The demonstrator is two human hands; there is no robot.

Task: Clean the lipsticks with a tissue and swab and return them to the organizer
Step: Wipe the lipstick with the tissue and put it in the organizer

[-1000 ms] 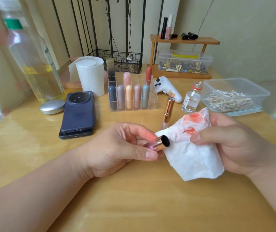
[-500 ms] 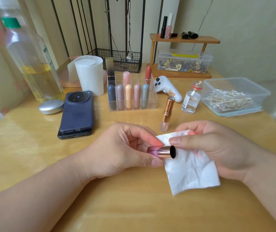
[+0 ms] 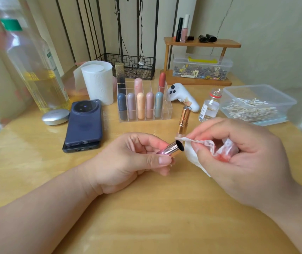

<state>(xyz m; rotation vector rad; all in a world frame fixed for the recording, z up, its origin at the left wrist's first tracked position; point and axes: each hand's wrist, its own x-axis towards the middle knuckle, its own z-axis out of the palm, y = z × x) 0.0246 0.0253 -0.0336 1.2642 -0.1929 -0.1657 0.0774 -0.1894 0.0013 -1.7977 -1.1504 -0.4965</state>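
Lipstick tube (image 3: 170, 149): pinched by thumb and fingers of my left hand (image 3: 128, 162), open end toward the tissue, above the table (image 3: 146, 226).
Tissue (image 3: 192, 154): bunched in my right hand (image 3: 243, 158), thumb and forefinger pinching its edge (red smears inside).
Organizer (image 3: 167, 110): behind, capped lipsticks upright.
Gold lipstick (image 3: 184, 118): upright between organizer and hands.

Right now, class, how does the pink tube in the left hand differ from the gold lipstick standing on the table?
The pink tube lies tilted in the left hand, its open dark end toward the tissue; the gold lipstick stands upright on the table, untouched. The pink tube is pink fading to gold; the gold lipstick is coppery with a clear base. Both are shiny and outside the organizer.
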